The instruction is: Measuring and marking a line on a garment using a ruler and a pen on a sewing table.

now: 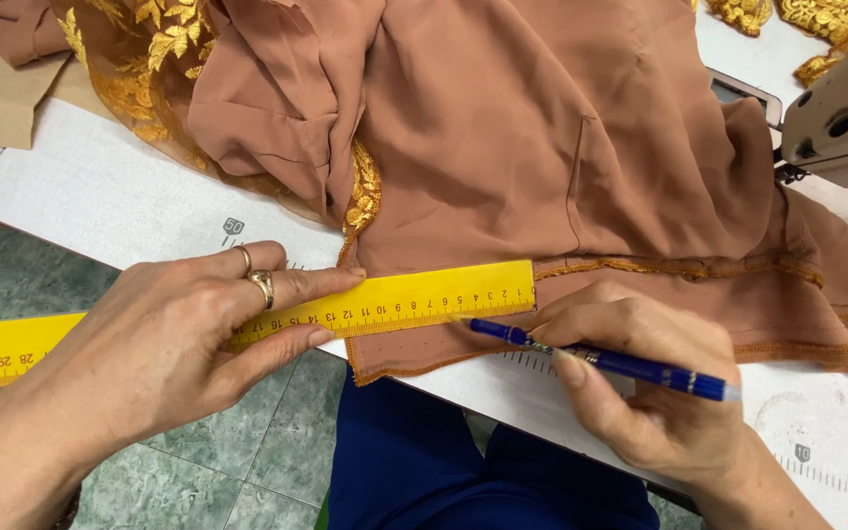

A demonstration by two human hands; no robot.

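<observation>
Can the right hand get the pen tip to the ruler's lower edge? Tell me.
Probably yes: the right hand holds the pen with its tip already beside the ruler on the cloth, nothing between.

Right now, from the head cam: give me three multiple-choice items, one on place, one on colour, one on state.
1. Where does the ruler lie?
A. On the cloth's hemmed edge
B. On the floor
C. On the sewing machine

2. What colour is the pen?
A. Red
B. Blue
C. Green

3. What is the left hand doing?
A. Hanging free
B. Holding scissors
C. Pressing the ruler flat

Key: 1 A, the ruler runs along the brown cloth by its hem. 2 B, the barrel in the right hand is blue. 3 C, the fingers lie flat on the ruler.
</observation>
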